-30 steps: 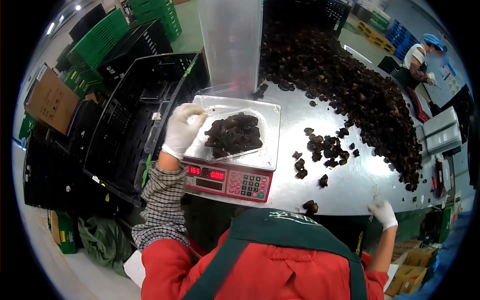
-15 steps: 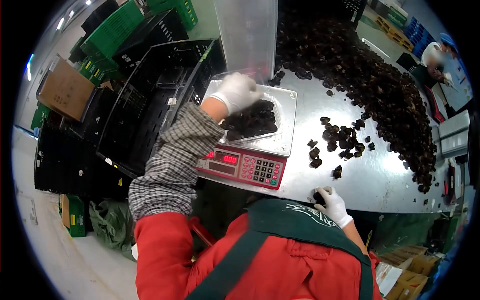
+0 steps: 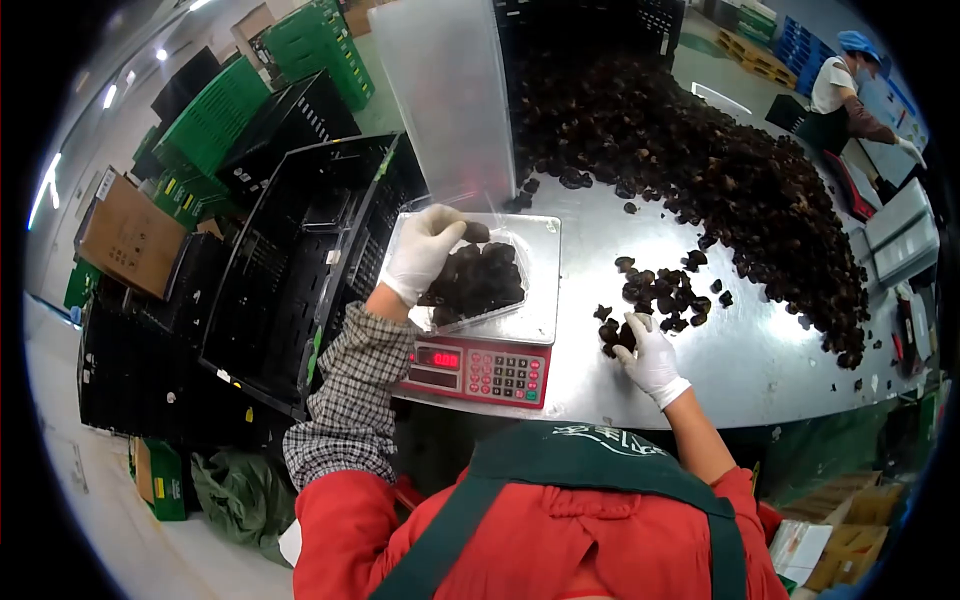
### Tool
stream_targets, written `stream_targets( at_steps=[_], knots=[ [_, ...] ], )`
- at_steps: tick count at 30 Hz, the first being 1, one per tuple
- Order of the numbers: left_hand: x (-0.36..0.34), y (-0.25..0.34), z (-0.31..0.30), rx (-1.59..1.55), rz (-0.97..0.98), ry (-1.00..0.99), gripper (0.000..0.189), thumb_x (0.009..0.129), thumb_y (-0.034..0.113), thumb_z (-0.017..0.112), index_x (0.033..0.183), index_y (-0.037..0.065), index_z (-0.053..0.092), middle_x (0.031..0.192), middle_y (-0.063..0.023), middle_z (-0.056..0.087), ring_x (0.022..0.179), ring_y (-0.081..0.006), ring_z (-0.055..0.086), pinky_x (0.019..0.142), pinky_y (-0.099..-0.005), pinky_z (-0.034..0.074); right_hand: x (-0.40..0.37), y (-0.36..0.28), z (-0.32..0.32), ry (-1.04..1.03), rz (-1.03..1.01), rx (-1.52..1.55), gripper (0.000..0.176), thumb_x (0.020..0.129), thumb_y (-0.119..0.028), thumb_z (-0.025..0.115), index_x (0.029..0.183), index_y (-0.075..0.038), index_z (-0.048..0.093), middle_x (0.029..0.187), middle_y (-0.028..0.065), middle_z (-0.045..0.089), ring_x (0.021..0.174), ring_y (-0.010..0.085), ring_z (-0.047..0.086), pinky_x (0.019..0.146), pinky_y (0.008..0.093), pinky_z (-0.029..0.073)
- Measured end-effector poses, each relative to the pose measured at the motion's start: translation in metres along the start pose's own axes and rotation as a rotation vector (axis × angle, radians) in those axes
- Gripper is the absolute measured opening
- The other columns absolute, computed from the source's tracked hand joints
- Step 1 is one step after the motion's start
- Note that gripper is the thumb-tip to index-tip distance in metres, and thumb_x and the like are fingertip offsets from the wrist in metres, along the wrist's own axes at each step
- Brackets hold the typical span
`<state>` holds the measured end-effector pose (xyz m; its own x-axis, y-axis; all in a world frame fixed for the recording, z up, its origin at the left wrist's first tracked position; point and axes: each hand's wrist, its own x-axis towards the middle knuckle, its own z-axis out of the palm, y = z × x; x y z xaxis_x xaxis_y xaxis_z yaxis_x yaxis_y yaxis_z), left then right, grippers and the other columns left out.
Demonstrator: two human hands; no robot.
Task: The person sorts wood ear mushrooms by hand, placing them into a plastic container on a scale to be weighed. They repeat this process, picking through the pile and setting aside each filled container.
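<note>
My left hand (image 3: pixel 428 250), in a white glove, pinches a dark mushroom-like piece (image 3: pixel 476 232) above the back of a clear plastic tray (image 3: pixel 524 290). Inside the tray lies a heap of similar dark pieces (image 3: pixel 478 278). The tray rests on the metal pan (image 3: pixel 543 262) of a red scale (image 3: pixel 478 372) with a lit red display. My right hand (image 3: pixel 654 362), gloved too, has its fingers closed around dark pieces (image 3: pixel 624 338) on the steel table. Just beyond it is a loose group of dark pieces (image 3: pixel 668 290).
A large pile of dark pieces (image 3: pixel 690 150) covers the table's far side. Tall stacked clear trays (image 3: pixel 445 95) stand behind the scale. To the left are black crates (image 3: pixel 270 270) and a cardboard box (image 3: pixel 130 235). A co-worker (image 3: pixel 845 100) stands at the far right.
My right hand has moved from the table's front edge up to the loose pieces. My left hand now shows a piece in its fingertips over the tray. The camera view has shifted.
</note>
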<state>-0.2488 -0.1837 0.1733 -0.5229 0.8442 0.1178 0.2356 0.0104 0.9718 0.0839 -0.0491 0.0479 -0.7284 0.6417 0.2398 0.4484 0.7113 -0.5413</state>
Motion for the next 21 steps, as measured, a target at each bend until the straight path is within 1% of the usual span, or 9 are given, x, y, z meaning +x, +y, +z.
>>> stream_targets(
  at_steps=[4,6,9,12,16,17,18,20,21],
  knots=[
    [-0.035,0.018,0.033,-0.356,-0.049,-0.085,0.008,0.09,0.003,0.056,0.095,-0.001,0.061,0.092,-0.0089,0.068,0.084,-0.0156,0.065,0.079,-0.027,0.053,0.024,-0.053,-0.025,-0.127,0.079,0.502,0.049,0.08,-0.007,0.067,0.126,-0.001,0.052,0.101,0.0118,0.059,0.075,0.0169,0.058,0.069,0.0256,0.049],
    [-0.058,0.035,0.07,-0.478,-0.121,-0.151,0.007,0.089,0.003,0.059,0.094,0.0,0.062,0.09,-0.0063,0.067,0.085,-0.0131,0.063,0.08,-0.0257,0.051,0.029,-0.096,-0.047,-0.083,-0.056,0.775,0.046,0.082,-0.006,0.066,0.125,0.001,0.052,0.102,0.009,0.061,0.076,0.0108,0.055,0.07,0.0222,0.048],
    [-0.078,0.005,0.126,-0.378,-0.029,-0.22,0.009,0.086,0.003,0.065,0.094,0.0,0.065,0.091,-0.0033,0.065,0.087,-0.0104,0.059,0.083,-0.025,0.048,0.018,-0.098,-0.042,-0.113,0.075,1.129,0.034,0.087,-0.004,0.062,0.12,0.001,0.056,0.105,0.0059,0.062,0.084,0.0082,0.057,0.075,0.0234,0.048],
    [-0.086,-0.009,0.159,-0.437,-0.099,-0.204,0.016,0.086,0.006,0.066,0.101,0.0,0.065,0.097,-0.0047,0.067,0.091,-0.0113,0.061,0.085,-0.0254,0.048,-0.014,-0.059,-0.076,-0.085,0.376,0.85,0.015,0.09,-0.009,0.06,0.101,0.001,0.065,0.091,0.005,0.065,0.081,0.0083,0.059,0.07,0.0217,0.048],
    [-0.088,-0.039,0.159,-0.289,-0.177,-0.171,0.018,0.089,0.003,0.062,0.107,-0.001,0.063,0.101,-0.0079,0.066,0.091,-0.012,0.061,0.084,-0.0243,0.049,-0.12,0.032,-0.144,-0.244,0.864,0.445,0.021,0.088,-0.021,0.063,0.089,-0.001,0.069,0.083,0.0054,0.067,0.078,0.0127,0.062,0.068,0.0237,0.049],
    [-0.089,-0.041,0.162,-0.143,-0.185,-0.237,0.018,0.09,0.005,0.062,0.106,-0.002,0.062,0.1,-0.0073,0.066,0.09,-0.0105,0.061,0.082,-0.0236,0.048,-0.171,0.068,-0.146,-0.266,0.709,0.036,0.02,0.086,-0.02,0.065,0.093,-0.002,0.069,0.088,0.0078,0.067,0.081,0.0172,0.063,0.069,0.026,0.05],
    [-0.088,-0.047,0.168,0.044,-0.133,-0.314,0.022,0.087,0.01,0.064,0.106,-0.002,0.063,0.1,-0.0101,0.065,0.092,-0.0172,0.063,0.082,-0.0281,0.049,-0.208,0.092,-0.144,-0.285,0.536,-0.365,0.021,0.084,-0.019,0.067,0.096,-0.002,0.068,0.092,0.0103,0.067,0.083,0.0217,0.064,0.071,0.0284,0.051],
    [-0.086,-0.06,0.191,0.408,0.148,-0.345,0.031,0.082,0.015,0.067,0.109,0.0,0.062,0.107,-0.0154,0.062,0.1,-0.0269,0.061,0.086,-0.0362,0.049,-0.218,0.09,-0.145,-0.137,0.603,-0.193,0.026,0.082,-0.019,0.068,0.101,-0.002,0.067,0.099,0.0131,0.065,0.088,0.0267,0.063,0.075,0.0315,0.052],
    [-0.083,-0.069,0.204,0.501,0.137,-0.421,0.048,0.079,0.024,0.069,0.12,0.003,0.057,0.122,-0.0221,0.053,0.108,-0.0363,0.056,0.092,-0.0424,0.046,-0.222,0.086,-0.144,-0.057,0.633,-0.108,0.028,0.081,-0.018,0.069,0.103,-0.002,0.066,0.102,0.0145,0.064,0.09,0.0292,0.063,0.077,0.0331,0.052]
  ],
)
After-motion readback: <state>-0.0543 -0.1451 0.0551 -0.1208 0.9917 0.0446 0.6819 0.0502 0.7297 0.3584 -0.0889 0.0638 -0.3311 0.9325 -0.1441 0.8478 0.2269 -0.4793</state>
